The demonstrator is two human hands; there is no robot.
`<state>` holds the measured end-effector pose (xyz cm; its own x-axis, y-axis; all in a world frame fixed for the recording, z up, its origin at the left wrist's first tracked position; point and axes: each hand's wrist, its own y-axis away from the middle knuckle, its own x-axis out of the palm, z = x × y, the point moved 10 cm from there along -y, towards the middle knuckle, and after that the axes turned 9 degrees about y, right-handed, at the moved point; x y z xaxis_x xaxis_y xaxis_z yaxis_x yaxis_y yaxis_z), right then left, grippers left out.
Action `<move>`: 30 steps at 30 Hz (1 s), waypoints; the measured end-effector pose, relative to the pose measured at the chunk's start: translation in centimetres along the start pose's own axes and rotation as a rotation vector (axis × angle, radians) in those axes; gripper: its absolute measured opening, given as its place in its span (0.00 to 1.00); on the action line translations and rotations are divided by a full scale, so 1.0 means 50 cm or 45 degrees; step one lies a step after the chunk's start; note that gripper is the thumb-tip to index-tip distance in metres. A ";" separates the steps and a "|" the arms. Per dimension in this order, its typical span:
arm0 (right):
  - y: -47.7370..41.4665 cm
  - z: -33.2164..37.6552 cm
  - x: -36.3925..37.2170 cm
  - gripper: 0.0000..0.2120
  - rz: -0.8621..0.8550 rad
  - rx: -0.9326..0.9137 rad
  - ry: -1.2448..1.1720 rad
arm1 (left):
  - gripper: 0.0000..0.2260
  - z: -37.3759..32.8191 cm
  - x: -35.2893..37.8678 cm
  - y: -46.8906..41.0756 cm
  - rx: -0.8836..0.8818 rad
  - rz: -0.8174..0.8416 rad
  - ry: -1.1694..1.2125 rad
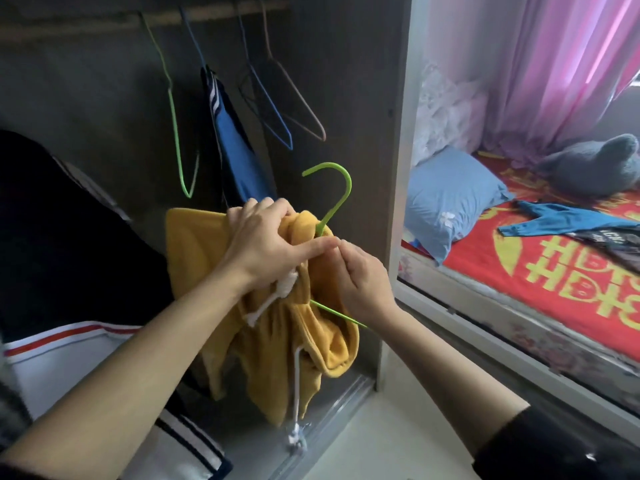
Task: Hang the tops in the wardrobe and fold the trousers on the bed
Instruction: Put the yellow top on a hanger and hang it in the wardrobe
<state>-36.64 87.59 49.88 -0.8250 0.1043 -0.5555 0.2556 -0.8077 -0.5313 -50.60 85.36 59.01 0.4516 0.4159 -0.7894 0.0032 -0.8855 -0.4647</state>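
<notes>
Yellow hoodie (273,344) is held in front of the open wardrobe (363,98), the left hand (263,240) gripping its neck round the green hanger (334,192) and the right hand (360,278) pinching the cloth, likely to feed the hanger's arm into a shoulder.

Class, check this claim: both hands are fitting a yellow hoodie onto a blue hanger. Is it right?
No. The head view shows the hanger is green, not blue; the left hand and right hand are fitting the yellow hoodie onto it.

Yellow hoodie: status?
Left hand grips yellow hoodie at neck, right hand pinches it too. Green hanger inside, hook out, not on rail. Path to rail open.
</notes>
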 end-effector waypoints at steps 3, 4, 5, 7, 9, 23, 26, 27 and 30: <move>0.024 -0.020 -0.016 0.13 -0.148 0.009 0.321 | 0.25 0.025 -0.003 0.010 -0.223 -0.263 0.028; 0.041 -0.035 -0.018 0.14 -0.187 0.062 0.349 | 0.23 0.039 -0.006 0.012 -0.274 -0.331 0.068; 0.062 -0.055 -0.022 0.16 -0.234 0.125 0.349 | 0.21 0.060 -0.006 0.013 -0.327 -0.363 0.114; 0.109 -0.093 -0.027 0.21 -0.341 0.216 0.394 | 0.19 0.100 0.009 0.020 -0.409 -0.342 0.142; 0.152 -0.119 -0.018 0.29 -0.400 0.292 0.443 | 0.17 0.115 0.025 0.034 -0.372 -0.317 0.139; 0.323 -0.276 0.326 0.39 0.496 1.783 -1.099 | 0.13 0.048 -0.004 0.055 0.017 -0.382 0.329; 0.261 -0.319 0.242 0.19 0.080 1.678 -1.014 | 0.05 0.052 -0.017 0.042 0.150 -0.243 0.214; 0.239 -0.339 0.195 0.17 -0.082 1.619 -0.983 | 0.04 0.069 -0.017 0.037 0.164 -0.200 0.148; 0.175 -0.363 0.061 0.08 -0.339 1.352 -0.849 | 0.06 0.152 -0.002 0.049 0.084 -0.098 0.148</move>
<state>-27.78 91.35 31.93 -0.9590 0.2722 0.0791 -0.2265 -0.9035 0.3637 -57.39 84.71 54.89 0.5524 0.4518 -0.7005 -0.0155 -0.8347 -0.5505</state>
